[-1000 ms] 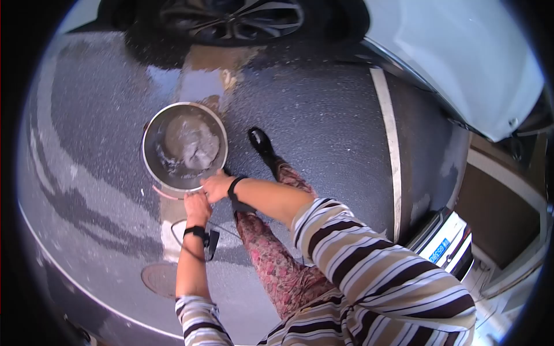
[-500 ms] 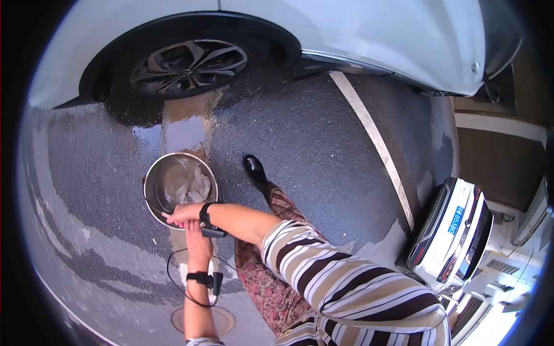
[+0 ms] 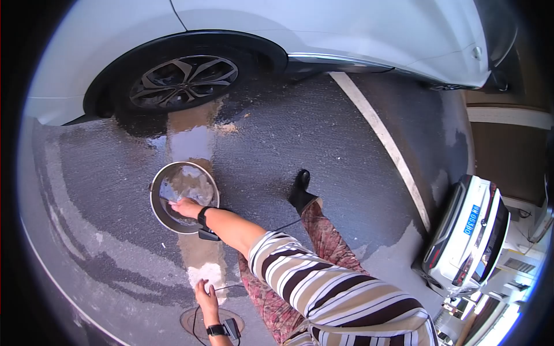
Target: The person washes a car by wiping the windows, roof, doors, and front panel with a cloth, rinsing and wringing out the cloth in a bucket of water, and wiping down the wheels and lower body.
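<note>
A round metal-rimmed bucket (image 3: 214, 180) stands on the wet asphalt with murky water (image 3: 193, 183) in it. My right hand (image 3: 187, 207) is over the near side of the bucket, its fingers drawn together. A small pale bit shows at the fingertips, too small to name. Lower down, away from the bucket, my left hand (image 3: 206, 297) hangs above the ground with fingers loosely bent and apart, holding nothing. Both wrists carry black straps with small dark devices, and a thin black cable (image 3: 234, 286) runs beside the left one.
A white car (image 3: 346, 34) with a spoked wheel (image 3: 184, 83) stands beyond the bucket. Another white car (image 3: 461, 230) is at the right. A white painted line (image 3: 378, 135), a round manhole cover (image 3: 189, 319) and my black boot (image 3: 300, 183) are on the ground.
My left hand has left the right hand and the bucket, moving down toward my body. My right hand now reaches further over the bucket. My boot has shifted right.
</note>
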Action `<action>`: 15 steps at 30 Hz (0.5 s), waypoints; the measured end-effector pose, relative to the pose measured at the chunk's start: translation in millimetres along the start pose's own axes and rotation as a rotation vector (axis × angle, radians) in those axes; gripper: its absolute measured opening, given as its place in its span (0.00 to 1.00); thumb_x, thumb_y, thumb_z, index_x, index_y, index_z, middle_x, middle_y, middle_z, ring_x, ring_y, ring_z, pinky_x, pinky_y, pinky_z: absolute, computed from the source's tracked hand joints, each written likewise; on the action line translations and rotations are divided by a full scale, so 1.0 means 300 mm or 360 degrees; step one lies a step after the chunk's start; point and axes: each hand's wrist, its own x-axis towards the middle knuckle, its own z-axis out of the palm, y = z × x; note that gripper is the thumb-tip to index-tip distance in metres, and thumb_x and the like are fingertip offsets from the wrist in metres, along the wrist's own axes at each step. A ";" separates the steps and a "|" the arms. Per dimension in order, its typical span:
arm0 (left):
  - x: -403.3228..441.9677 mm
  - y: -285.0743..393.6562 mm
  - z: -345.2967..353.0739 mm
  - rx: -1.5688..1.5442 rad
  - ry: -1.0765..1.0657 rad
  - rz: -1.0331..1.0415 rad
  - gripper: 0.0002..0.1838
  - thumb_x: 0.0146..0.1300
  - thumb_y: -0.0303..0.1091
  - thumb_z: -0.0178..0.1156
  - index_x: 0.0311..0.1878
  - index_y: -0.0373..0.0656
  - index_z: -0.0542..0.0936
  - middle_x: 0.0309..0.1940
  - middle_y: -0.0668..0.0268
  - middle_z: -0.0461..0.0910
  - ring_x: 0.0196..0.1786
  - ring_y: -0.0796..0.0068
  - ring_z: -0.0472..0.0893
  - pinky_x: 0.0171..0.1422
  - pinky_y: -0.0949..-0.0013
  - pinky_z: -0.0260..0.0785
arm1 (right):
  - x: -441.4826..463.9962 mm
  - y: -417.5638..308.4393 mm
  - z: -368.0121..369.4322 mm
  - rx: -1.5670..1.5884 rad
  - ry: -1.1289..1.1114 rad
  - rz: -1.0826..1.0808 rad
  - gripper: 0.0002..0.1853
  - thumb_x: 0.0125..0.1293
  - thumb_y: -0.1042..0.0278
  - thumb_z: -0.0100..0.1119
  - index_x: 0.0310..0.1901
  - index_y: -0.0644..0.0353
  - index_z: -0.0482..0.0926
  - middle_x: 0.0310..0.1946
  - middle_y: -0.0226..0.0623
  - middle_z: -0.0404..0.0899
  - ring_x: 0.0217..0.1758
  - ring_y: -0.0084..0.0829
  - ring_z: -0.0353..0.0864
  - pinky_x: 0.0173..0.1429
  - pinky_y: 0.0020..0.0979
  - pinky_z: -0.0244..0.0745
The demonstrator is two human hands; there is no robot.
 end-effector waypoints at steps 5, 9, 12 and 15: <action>-0.239 -0.119 0.018 0.0043 0.0145 -0.0067 0.15 0.57 0.23 0.63 0.48 0.36 0.79 0.47 0.49 0.78 0.51 0.47 0.78 0.56 0.55 0.70 | -0.263 0.100 -0.293 0.0282 -0.0076 -0.0028 0.27 0.49 0.40 0.64 0.35 0.60 0.85 0.28 0.46 0.84 0.34 0.42 0.85 0.41 0.37 0.77; -0.390 -0.151 0.035 0.0016 0.0133 -0.0273 0.14 0.54 0.22 0.64 0.46 0.36 0.79 0.41 0.52 0.78 0.44 0.53 0.79 0.50 0.60 0.71 | -0.244 0.200 -0.392 0.0587 0.0658 -0.0008 0.21 0.48 0.50 0.67 0.32 0.63 0.82 0.27 0.40 0.82 0.33 0.38 0.83 0.38 0.39 0.73; -0.465 -0.151 0.017 0.0248 0.0057 -0.0301 0.18 0.60 0.33 0.64 0.53 0.37 0.80 0.42 0.49 0.82 0.44 0.54 0.82 0.50 0.58 0.73 | -0.423 0.189 -0.591 0.1417 0.0186 0.0023 0.08 0.56 0.64 0.64 0.31 0.58 0.79 0.22 0.27 0.73 0.24 0.24 0.72 0.27 0.31 0.62; -0.500 -0.194 0.018 0.0274 0.0016 -0.0340 0.20 0.64 0.42 0.65 0.52 0.36 0.81 0.43 0.49 0.84 0.46 0.54 0.83 0.52 0.58 0.74 | -0.503 0.302 -0.818 0.1783 0.0339 0.0364 0.09 0.60 0.64 0.62 0.32 0.49 0.69 0.17 0.22 0.63 0.13 0.20 0.58 0.15 0.27 0.50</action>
